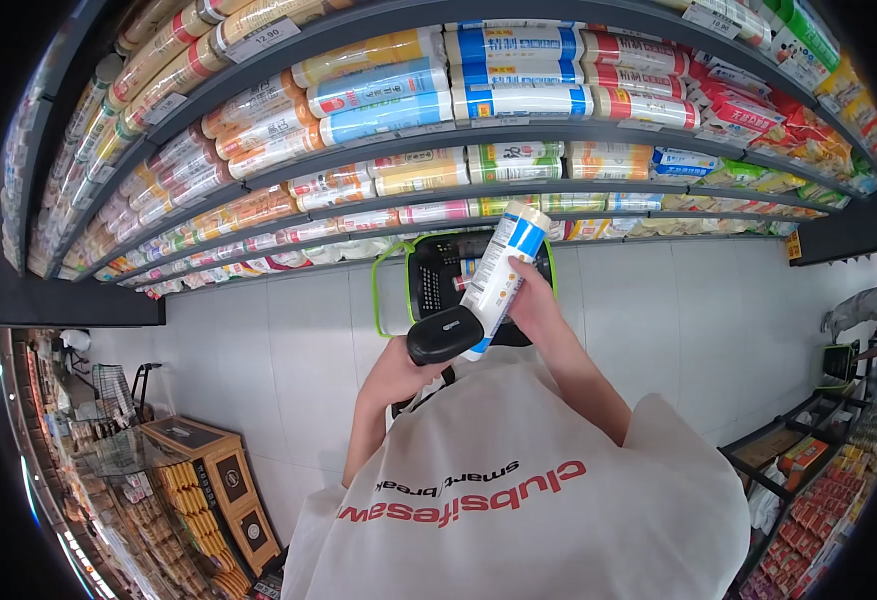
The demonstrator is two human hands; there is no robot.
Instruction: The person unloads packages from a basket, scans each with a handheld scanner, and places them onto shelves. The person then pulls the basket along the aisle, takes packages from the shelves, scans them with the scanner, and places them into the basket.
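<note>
My right hand (533, 298) is wrapped round a long white-and-blue pack of dried noodles (504, 272), holding it tilted in front of my body. My left hand (406, 368) grips a black handheld scanner (445, 335), whose rounded head is close to the lower end of the pack. The scanner's head hides part of my left fingers. Beneath the pack is a black shopping basket (425, 290) with a green rim and handle. Inside the basket lies a small pack with blue and red marks (469, 268), partly covered by the noodle pack.
Curved shelves ahead hold rows of dried noodle packs (519, 100), with price tags along the shelf edges (359, 139). Grey floor tiles (649, 300) lie around the basket. A wooden display stand (229, 480) is behind on the left, a black rack (784, 440) on the right.
</note>
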